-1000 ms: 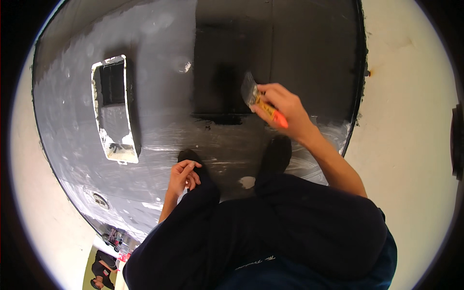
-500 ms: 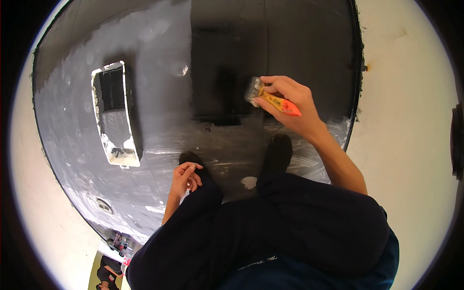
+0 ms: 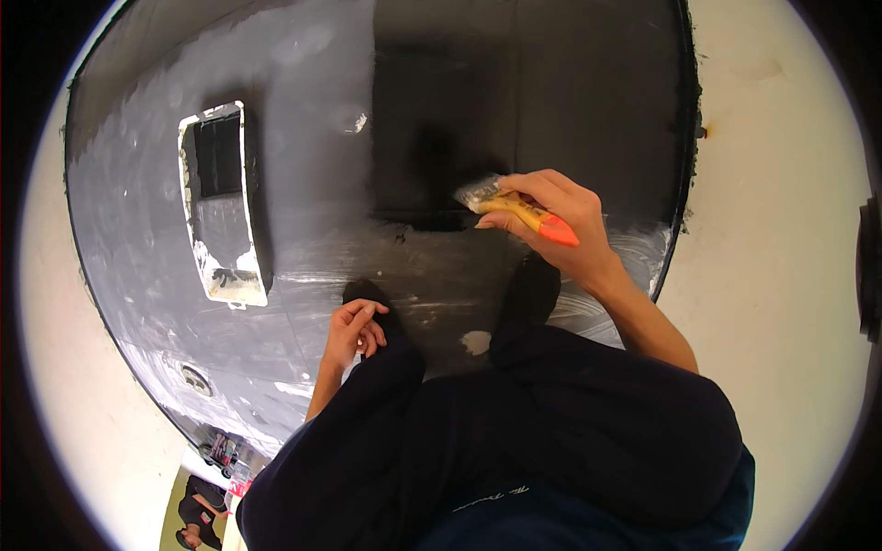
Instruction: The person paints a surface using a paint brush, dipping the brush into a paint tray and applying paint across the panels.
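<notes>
My right hand (image 3: 562, 220) grips a paintbrush (image 3: 519, 211) with a yellow handle and an orange end. Its bristles (image 3: 475, 194) point left and touch or hover just over the dark-coated floor (image 3: 588, 83); I cannot tell which. A glossy, wet-looking black patch (image 3: 424, 222) lies left of the bristles, along the lower edge of the coating. My left hand (image 3: 354, 331) rests by my left knee, fingers loosely bent and apart, with nothing in it.
A white-rimmed tray (image 3: 246, 184) holding black paint stands at the left. My dark shoes (image 3: 530, 289) are on the streaked grey floor. Cream walls (image 3: 763, 184) curve along both sides. A round drain cover (image 3: 196, 379) lies lower left; beyond it is another person (image 3: 197, 510).
My right hand has moved slightly toward me, and the brush has tilted so its bristles point more to the upper left. My left hand stays by the knee.
</notes>
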`<control>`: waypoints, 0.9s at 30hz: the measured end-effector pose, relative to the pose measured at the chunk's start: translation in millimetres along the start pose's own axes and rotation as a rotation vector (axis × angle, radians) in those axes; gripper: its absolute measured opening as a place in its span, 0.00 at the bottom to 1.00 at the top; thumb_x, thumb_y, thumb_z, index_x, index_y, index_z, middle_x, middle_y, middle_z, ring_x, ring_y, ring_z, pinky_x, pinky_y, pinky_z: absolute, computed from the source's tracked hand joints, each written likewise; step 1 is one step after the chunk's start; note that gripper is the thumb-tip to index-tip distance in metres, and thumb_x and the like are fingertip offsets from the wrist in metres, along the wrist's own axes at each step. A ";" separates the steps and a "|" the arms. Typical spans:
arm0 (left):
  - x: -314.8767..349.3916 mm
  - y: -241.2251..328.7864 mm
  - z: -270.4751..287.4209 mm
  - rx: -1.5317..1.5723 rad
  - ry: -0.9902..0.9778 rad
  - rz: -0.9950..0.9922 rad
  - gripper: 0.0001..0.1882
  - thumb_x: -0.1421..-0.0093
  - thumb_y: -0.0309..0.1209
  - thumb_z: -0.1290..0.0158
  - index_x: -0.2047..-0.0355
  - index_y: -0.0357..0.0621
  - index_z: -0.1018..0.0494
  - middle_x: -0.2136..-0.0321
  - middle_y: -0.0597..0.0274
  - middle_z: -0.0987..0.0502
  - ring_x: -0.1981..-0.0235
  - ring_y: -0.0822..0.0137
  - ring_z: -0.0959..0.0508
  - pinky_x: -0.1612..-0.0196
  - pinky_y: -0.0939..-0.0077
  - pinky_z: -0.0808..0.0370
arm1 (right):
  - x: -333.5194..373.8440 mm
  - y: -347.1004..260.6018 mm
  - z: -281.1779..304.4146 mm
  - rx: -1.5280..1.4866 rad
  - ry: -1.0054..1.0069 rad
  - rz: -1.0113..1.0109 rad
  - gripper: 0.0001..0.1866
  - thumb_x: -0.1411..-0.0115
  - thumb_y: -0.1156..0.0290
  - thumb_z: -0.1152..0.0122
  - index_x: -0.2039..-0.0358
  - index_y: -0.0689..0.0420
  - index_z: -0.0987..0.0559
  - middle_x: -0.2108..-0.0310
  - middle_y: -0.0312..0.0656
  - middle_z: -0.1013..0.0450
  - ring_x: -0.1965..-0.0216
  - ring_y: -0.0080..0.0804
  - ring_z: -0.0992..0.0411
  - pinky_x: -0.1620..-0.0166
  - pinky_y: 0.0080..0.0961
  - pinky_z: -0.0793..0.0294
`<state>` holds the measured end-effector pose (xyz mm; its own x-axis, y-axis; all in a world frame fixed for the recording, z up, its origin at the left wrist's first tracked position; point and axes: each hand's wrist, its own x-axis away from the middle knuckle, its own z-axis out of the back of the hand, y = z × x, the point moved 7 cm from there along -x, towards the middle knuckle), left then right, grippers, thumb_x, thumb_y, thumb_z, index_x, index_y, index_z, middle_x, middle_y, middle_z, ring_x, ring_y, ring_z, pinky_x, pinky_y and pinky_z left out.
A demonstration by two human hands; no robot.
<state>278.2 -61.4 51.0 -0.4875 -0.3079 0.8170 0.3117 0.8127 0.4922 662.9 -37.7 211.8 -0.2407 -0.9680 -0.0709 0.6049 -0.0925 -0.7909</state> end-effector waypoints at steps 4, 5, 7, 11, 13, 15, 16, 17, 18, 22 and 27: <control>-0.9 0.7 -1.0 -0.003 -0.010 -0.008 0.18 0.24 0.39 0.52 0.55 0.34 0.23 0.81 0.50 0.20 0.92 0.73 0.29 0.89 0.85 0.43 | 10.4 11.6 -37.7 -0.028 -0.132 0.105 0.19 0.46 0.61 0.20 0.61 0.60 0.15 0.66 0.42 0.22 0.71 0.35 0.20 0.68 0.26 0.19; -1.9 1.0 -0.3 0.001 -0.005 -0.007 0.18 0.24 0.39 0.52 0.55 0.34 0.23 0.81 0.50 0.20 0.92 0.73 0.29 0.89 0.85 0.43 | 19.0 14.4 -50.1 -0.031 -0.137 0.106 0.19 0.46 0.61 0.20 0.61 0.60 0.15 0.66 0.42 0.22 0.71 0.35 0.20 0.68 0.26 0.19; -1.4 2.4 -2.6 -0.020 -0.014 -0.013 0.18 0.24 0.39 0.52 0.55 0.34 0.22 0.81 0.50 0.20 0.93 0.73 0.29 0.89 0.85 0.43 | 42.5 7.3 -74.0 0.162 -0.232 0.189 0.16 0.42 0.62 0.23 0.65 0.60 0.18 0.69 0.41 0.26 0.74 0.36 0.23 0.71 0.29 0.21; 0.2 -1.1 -0.8 0.036 -0.006 -0.003 0.18 0.24 0.39 0.51 0.55 0.34 0.22 0.82 0.49 0.20 0.92 0.73 0.29 0.89 0.85 0.42 | 40.8 1.9 -77.9 0.139 -0.284 0.148 0.15 0.41 0.63 0.24 0.67 0.60 0.20 0.71 0.41 0.28 0.76 0.37 0.25 0.73 0.31 0.23; 0.2 0.8 -1.8 0.022 0.010 0.012 0.18 0.24 0.39 0.51 0.56 0.34 0.22 0.82 0.49 0.20 0.92 0.73 0.29 0.89 0.85 0.42 | 28.2 -6.0 -62.7 0.135 -0.200 0.173 0.15 0.40 0.63 0.25 0.65 0.60 0.21 0.71 0.41 0.28 0.76 0.37 0.26 0.74 0.31 0.24; 1.2 1.0 -1.0 0.025 0.003 -0.002 0.18 0.24 0.39 0.50 0.56 0.34 0.22 0.81 0.49 0.20 0.92 0.73 0.28 0.89 0.85 0.42 | 18.4 -11.4 -57.0 0.120 -0.165 0.175 0.15 0.40 0.63 0.25 0.65 0.60 0.21 0.71 0.41 0.29 0.77 0.37 0.27 0.74 0.31 0.24; 2.3 1.3 -0.8 0.029 -0.006 -0.016 0.18 0.24 0.40 0.50 0.56 0.34 0.22 0.81 0.49 0.20 0.92 0.73 0.28 0.89 0.85 0.42 | 14.9 -12.7 -55.4 0.108 -0.131 0.176 0.15 0.40 0.63 0.25 0.65 0.60 0.21 0.72 0.41 0.29 0.77 0.37 0.28 0.75 0.30 0.24; 1.1 1.4 -1.7 0.031 -0.009 -0.014 0.18 0.24 0.40 0.50 0.56 0.34 0.22 0.81 0.49 0.20 0.92 0.73 0.28 0.89 0.85 0.42 | 16.3 -7.0 -62.7 0.089 -0.190 0.158 0.15 0.38 0.63 0.27 0.65 0.60 0.22 0.71 0.42 0.30 0.76 0.38 0.27 0.74 0.31 0.24; -0.7 1.5 -1.8 0.034 -0.013 -0.003 0.18 0.24 0.40 0.50 0.56 0.34 0.22 0.81 0.49 0.20 0.92 0.73 0.28 0.89 0.85 0.42 | 24.9 -1.5 -70.1 0.090 -0.189 0.154 0.15 0.38 0.63 0.27 0.65 0.60 0.22 0.71 0.42 0.30 0.76 0.38 0.27 0.74 0.31 0.24; -1.8 -0.5 -0.9 0.038 -0.004 0.020 0.18 0.24 0.40 0.50 0.56 0.35 0.22 0.81 0.49 0.20 0.92 0.73 0.28 0.89 0.85 0.43 | 42.0 -6.9 -94.1 0.170 -0.429 0.233 0.13 0.35 0.65 0.33 0.65 0.62 0.25 0.67 0.45 0.30 0.70 0.43 0.22 0.71 0.35 0.22; -1.0 -0.6 -0.2 0.040 -0.011 0.002 0.18 0.24 0.40 0.50 0.56 0.35 0.22 0.81 0.49 0.20 0.92 0.72 0.28 0.89 0.85 0.43 | 19.4 -18.4 -75.6 0.115 -0.391 0.184 0.11 0.34 0.68 0.34 0.63 0.62 0.24 0.67 0.46 0.30 0.69 0.41 0.21 0.70 0.33 0.19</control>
<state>278.7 -61.7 50.0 -0.4956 -0.3012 0.8146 0.2800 0.8324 0.4782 589.7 -37.1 179.1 0.1707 -0.9842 0.0481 0.6967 0.0861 -0.7122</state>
